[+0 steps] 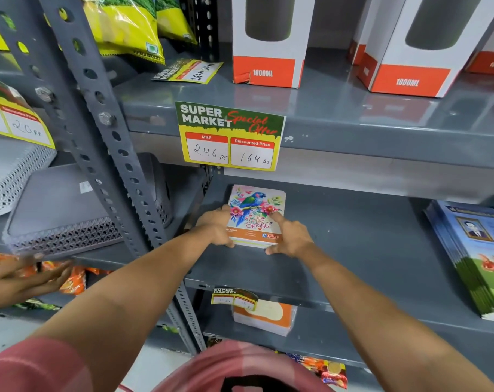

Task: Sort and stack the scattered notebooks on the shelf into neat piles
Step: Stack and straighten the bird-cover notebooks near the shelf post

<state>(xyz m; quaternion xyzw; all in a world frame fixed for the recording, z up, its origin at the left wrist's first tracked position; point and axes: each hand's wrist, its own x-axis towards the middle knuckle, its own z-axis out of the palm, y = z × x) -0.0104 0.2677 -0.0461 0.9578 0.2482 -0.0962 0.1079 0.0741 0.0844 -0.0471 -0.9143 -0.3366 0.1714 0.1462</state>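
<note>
With the left hand [215,226] and right hand [289,239] clamped on either side of the small parrot-cover notebook pile [255,215] on the shelf [367,250], an uneven squeeze could skew the covers or nudge the pile forward off the edge just below them.

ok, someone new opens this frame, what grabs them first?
Probably the bright parrot-cover notebook stack at centre on the grey shelf, squeezed between the left hand and right hand. Just above hangs the yellow price card with handwritten prices. A blue notebook pile lies at the shelf's right end, and orange-and-white boxes stand one shelf up.
</note>
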